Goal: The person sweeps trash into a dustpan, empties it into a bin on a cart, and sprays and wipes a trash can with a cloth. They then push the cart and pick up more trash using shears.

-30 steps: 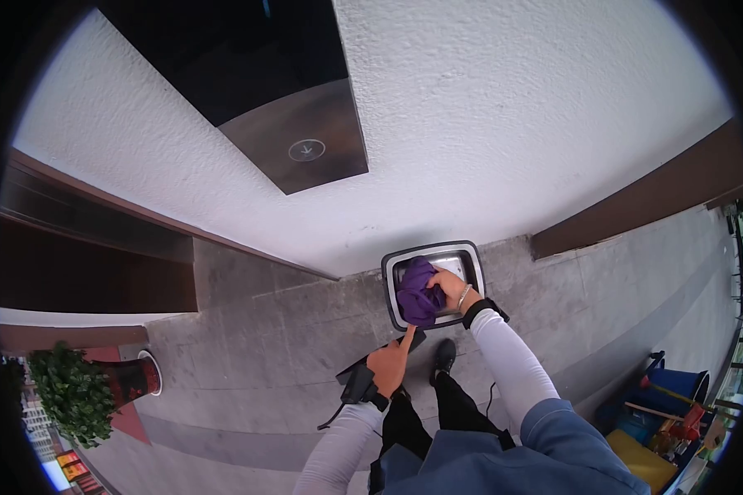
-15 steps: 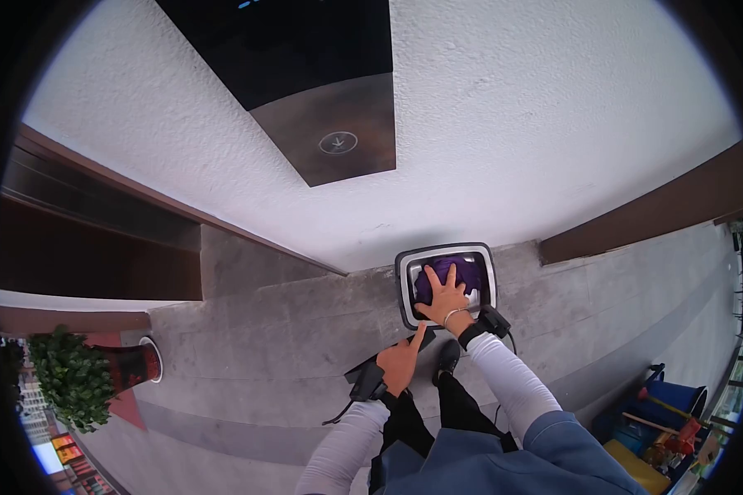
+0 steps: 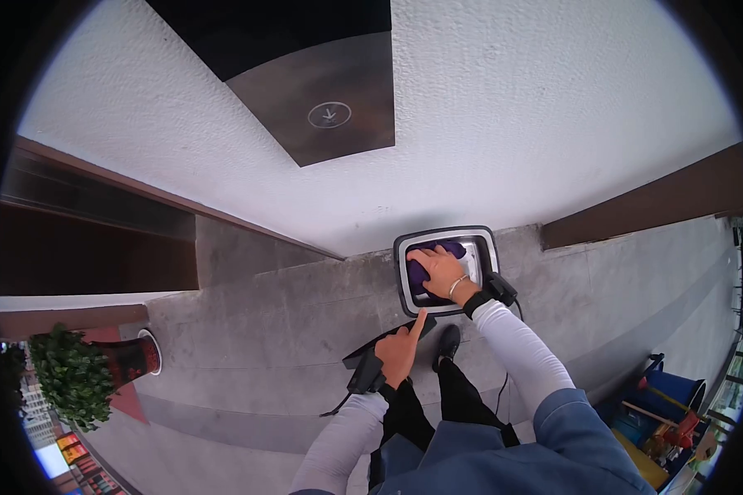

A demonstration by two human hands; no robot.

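A small rectangular bin (image 3: pixel 399 276) with a pale inner rim and dark outer edge stands on the floor against the wall. Inside it lies a crumpled purple cloth (image 3: pixel 449 247) over a shiny metal surface. My right hand (image 3: pixel 439 268) reaches into the bin, its fingers curled over the cloth and pressing on it. Just outside the near rim, my left hand (image 3: pixel 396 353) grips a flat dark panel (image 3: pixel 363 355), seen almost edge-on. The left index finger points out along the panel towards the bin; the other left fingers are partly hidden.
A wall panel with a down-arrow button (image 3: pixel 329 115) is above the bin. To the left are a dark doorway (image 3: pixel 99 252) and a potted plant (image 3: pixel 70 378). A cart with a blue bucket (image 3: pixel 673 391) and cleaning tools stands at lower right. My shoe (image 3: pixel 447 342) is near the bin.
My right hand has gone from spread fingers on the cloth to curled ones, shifting slightly left. The cloth has bunched to the left, baring metal at right. My left hand has barely moved.
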